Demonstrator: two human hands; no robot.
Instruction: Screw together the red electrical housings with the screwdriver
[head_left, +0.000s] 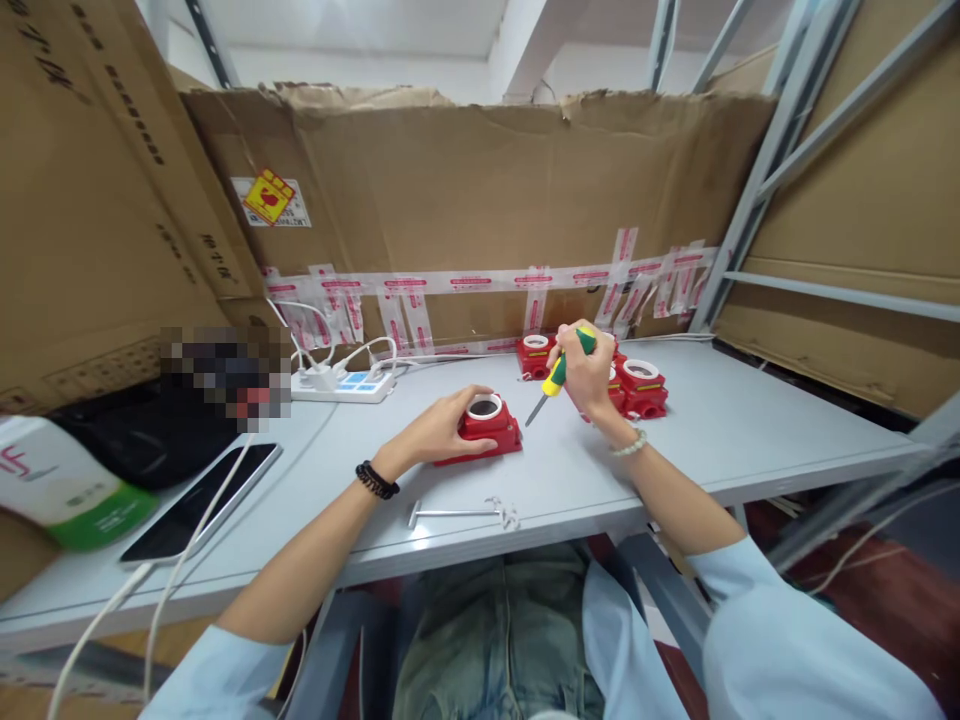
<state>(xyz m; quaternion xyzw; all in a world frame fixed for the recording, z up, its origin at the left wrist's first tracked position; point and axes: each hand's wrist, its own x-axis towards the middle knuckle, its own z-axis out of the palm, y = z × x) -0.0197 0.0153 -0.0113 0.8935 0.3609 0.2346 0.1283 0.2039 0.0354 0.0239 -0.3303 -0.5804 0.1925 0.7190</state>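
My left hand [454,425] is wrapped round a red housing [501,428] with a white ring on top, holding it against the table. In my right hand [589,372] is a screwdriver [557,374] with a green and yellow handle. Its shaft slants down to the left, and the tip is close to the right end of the housing; whether it touches I cannot tell. Several more red housings [643,385] of the same kind stand behind and beside my right hand, partly hidden by it. A thin metal rod with a short crossbar [457,513] lies near the table's front edge.
A white power strip [343,385] with plugged-in cables lies at the back left. Nearer me on the left are a phone [202,503], a cable across it, and a white-green pack [75,485]. A cardboard wall [480,190] closes off the table's back edge.
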